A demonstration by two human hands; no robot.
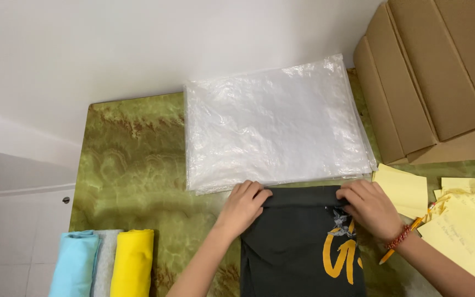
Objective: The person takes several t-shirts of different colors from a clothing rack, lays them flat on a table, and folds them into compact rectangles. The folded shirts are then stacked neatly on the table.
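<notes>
Hands, left hand (244,202) and right hand (368,206), grip dark shirt (298,242) edge beside flat clear plastic bags (276,124)

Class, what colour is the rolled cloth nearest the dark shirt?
Yellow: the rolled cloth left of the dark shirt, head view.

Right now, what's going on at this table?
A person has both hands on a folded dark T-shirt with an orange print, lying on a green marbled table. The left hand and right hand each pinch the shirt's far edge, right beside a stack of clear plastic bags. Rolled blue, grey and yellow cloths sit at the near left; yellow paper notes and a pencil lie at the right, below flat cardboard boxes.
</notes>
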